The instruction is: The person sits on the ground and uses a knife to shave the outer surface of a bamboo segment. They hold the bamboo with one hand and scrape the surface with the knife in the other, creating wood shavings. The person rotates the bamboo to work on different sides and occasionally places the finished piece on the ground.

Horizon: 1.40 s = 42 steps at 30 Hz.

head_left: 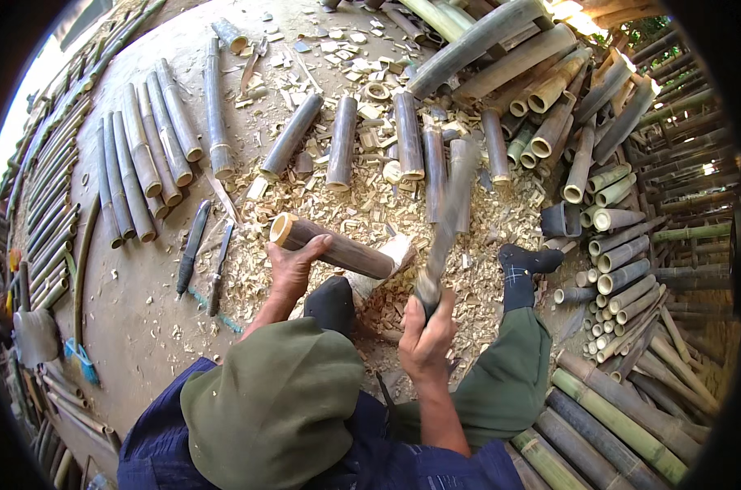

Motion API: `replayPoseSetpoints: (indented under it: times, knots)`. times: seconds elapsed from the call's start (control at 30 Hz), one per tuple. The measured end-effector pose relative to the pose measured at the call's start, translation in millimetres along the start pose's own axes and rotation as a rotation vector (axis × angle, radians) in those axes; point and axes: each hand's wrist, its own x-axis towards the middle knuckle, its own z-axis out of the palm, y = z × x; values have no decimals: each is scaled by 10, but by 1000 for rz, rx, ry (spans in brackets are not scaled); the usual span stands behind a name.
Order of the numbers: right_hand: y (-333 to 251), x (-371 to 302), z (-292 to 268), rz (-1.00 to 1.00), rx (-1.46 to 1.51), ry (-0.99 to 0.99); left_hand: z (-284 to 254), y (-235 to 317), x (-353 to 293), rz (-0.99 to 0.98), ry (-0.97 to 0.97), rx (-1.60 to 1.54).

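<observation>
Bamboo piece (pixel 346 251) slants above scattered wood chips (pixel 478 282), pale cut end to the left. Left grip (pixel 295 263) is closed around it near that end, thumb on top; right grip (pixel 428 333) wraps the handle of a blurred long-bladed tool (pixel 448 216).

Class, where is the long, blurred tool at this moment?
In the head view, the tool extends upward from the right hand, just right of centre, with the bamboo tube in the left hand to its left.
</observation>
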Motion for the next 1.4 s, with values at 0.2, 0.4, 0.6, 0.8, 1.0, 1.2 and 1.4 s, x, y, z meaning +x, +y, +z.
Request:
replayPoseSetpoints:
  times: [0.2, 0.4, 0.6, 0.8, 1.0, 1.2, 1.4]
  knots:
    - [433, 415, 648, 221, -363, -197, 65, 390, 198, 258, -159, 295]
    - [-345, 129, -21, -18, 81, 53, -19, 246, 2, 149, -17, 161]
    - [789, 124, 485, 298, -300, -229, 149, 229, -114, 180, -105, 169]
    - [-265, 122, -138, 170, -116, -121, 56, 265, -109, 121, -65, 208]
    - [776, 84, 451, 326, -330, -188, 258, 330, -140, 109, -121, 302]
    - [193, 201, -30, 186, -182, -130, 26, 366, -19, 82, -187, 213]
    - [324, 80, 113, 143, -103, -46, -27, 393, 57, 0, -328, 190]
